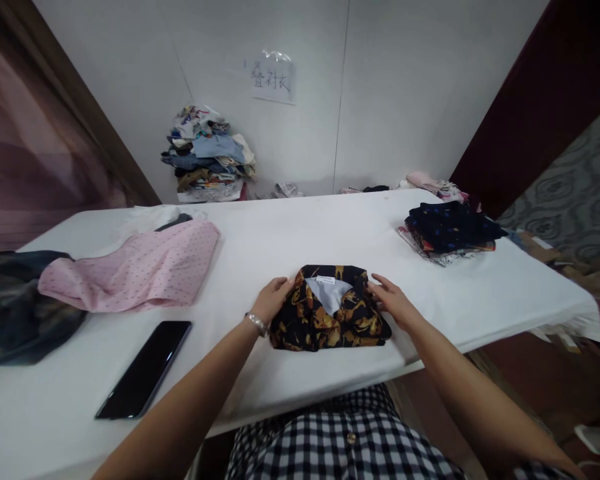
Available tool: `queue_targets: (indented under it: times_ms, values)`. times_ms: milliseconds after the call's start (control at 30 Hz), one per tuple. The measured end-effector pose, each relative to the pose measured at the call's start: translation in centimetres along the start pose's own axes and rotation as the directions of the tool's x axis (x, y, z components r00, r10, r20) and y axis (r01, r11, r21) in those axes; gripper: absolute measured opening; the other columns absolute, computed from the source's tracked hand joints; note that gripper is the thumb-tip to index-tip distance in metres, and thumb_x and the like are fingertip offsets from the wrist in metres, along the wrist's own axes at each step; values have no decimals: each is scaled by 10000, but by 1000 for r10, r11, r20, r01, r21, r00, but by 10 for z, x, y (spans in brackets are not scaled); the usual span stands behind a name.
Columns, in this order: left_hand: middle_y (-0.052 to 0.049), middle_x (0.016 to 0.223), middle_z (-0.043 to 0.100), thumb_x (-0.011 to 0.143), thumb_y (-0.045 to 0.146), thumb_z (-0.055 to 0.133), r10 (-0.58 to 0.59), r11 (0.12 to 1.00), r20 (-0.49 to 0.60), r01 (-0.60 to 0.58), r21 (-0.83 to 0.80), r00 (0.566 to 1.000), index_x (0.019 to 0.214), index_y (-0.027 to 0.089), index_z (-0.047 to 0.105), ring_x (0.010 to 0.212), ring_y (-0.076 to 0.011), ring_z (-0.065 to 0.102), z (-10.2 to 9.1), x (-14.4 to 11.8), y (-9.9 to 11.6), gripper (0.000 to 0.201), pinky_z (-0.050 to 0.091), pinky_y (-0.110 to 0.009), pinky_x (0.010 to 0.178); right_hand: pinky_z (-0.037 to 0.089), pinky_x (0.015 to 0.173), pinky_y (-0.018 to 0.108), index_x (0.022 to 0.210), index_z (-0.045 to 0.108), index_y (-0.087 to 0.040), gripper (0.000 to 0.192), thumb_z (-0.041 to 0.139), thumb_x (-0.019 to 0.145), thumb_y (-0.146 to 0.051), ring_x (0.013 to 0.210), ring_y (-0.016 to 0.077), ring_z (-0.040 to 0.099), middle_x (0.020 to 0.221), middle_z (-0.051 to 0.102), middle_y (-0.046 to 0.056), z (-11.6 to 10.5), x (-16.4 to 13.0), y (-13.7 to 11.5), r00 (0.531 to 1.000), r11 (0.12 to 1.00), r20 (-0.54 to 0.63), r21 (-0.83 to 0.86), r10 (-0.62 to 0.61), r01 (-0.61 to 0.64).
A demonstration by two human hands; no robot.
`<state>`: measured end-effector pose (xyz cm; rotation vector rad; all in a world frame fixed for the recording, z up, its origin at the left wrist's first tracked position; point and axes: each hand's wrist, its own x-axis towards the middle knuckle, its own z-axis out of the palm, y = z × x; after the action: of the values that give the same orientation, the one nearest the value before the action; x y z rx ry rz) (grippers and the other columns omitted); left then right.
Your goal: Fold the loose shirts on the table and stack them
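Note:
A black shirt with a gold-brown print [330, 327] lies folded into a compact rectangle near the table's front edge. Its collar points away from me, and a white label shows inside the neck. At the shirt's left shoulder is my left hand [274, 299], its fingers stretched out and touching the cloth edge. My right hand [394, 301] rests against the opposite shoulder with fingers apart. Neither hand is closed around the fabric. A metal bracelet or watch [257, 324] circles my left wrist.
A dark phone [145, 370] lies on the white table [290, 233]. To the left are pink dotted cloth [145, 267] and a dark garment [25, 307]. Folded clothes topped by a navy piece [453, 225] sit at right. A tall clothes pile [210, 157] stands by the wall.

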<state>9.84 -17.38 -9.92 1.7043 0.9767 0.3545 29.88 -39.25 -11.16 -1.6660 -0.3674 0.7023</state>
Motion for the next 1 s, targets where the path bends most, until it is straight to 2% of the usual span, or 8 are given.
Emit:
queue_targets:
  times_ms: [167, 300, 400, 567, 667, 733, 833, 1000]
  values:
    - [-53, 883, 722, 719, 427, 581, 92, 987, -34, -95, -127, 995, 880, 172, 627, 850, -214, 660, 23, 12, -13, 305, 508, -320, 759, 496, 736, 301, 1196, 595, -220, 509, 640, 708, -357, 744, 149, 591, 886, 654, 9, 13, 19, 10, 955, 949, 11, -102, -298, 297]
    - [-64, 865, 716, 763, 419, 551, 75, 989, -44, -69, 128, 996, 924, 175, 623, 848, -225, 661, 17, 8, -27, 301, 502, -337, 770, 502, 733, 337, 1195, 604, -222, 483, 615, 726, -340, 680, 159, 591, 863, 666, 20, 3, 27, 25, 956, 878, 73, -382, -283, 289]
    - [-112, 1033, 684, 808, 482, 517, 169, 939, -97, -130, 319, 981, 1141, 155, 565, 894, -233, 652, 5, -1, -22, 470, 497, -365, 805, 492, 838, 394, 1249, 568, -227, 496, 559, 791, -417, 915, 226, 618, 1103, 650, 78, -2, 24, 20, 927, 792, 65, -500, -370, 351]
    - [-140, 1383, 477, 893, 485, 399, 570, 715, -46, -468, 519, 821, 1324, 151, 443, 1268, -240, 447, 6, -28, -3, 548, 358, -420, 1051, 281, 1090, 480, 1381, 436, -218, 570, 433, 883, -494, 1358, 264, 316, 1452, 398, 105, 10, 2, -8, 770, 494, 210, -660, -602, 566]
    - [-131, 1496, 320, 885, 534, 394, 637, 505, 178, -580, 639, 750, 1395, 166, 375, 1392, -262, 246, 23, -32, -4, 629, 204, -479, 1130, 166, 1122, 515, 1443, 332, -232, 628, 385, 896, -535, 1418, 268, 160, 1525, 253, 87, 28, -8, -4, 761, 333, 426, -715, -489, 615]
    - [-133, 1507, 295, 872, 572, 388, 562, 448, 266, -558, 699, 783, 1412, 174, 359, 1406, -278, 207, 34, -23, -12, 671, 166, -511, 1133, 142, 1120, 527, 1451, 318, -226, 633, 368, 900, -533, 1420, 276, 146, 1531, 230, 94, 38, -10, 8, 793, 272, 507, -754, -336, 598]
    - [-134, 1506, 295, 868, 596, 365, 426, 440, 320, -503, 744, 846, 1423, 164, 349, 1408, -278, 202, 45, -5, -28, 703, 152, -514, 1135, 146, 1120, 508, 1465, 280, -220, 615, 345, 916, -489, 1423, 263, 130, 1544, 182, 85, 46, -8, 26, 820, 237, 524, -787, -232, 570]
    - [-109, 1526, 251, 858, 617, 360, 411, 499, 320, -504, 705, 854, 1433, 174, 327, 1421, -259, 158, 46, 5, -38, 727, 102, -501, 1147, 116, 1129, 492, 1471, 258, -232, 619, 343, 916, -494, 1430, 242, 96, 1552, 152, 61, 45, -6, 32, 821, 279, 513, -774, -250, 568]
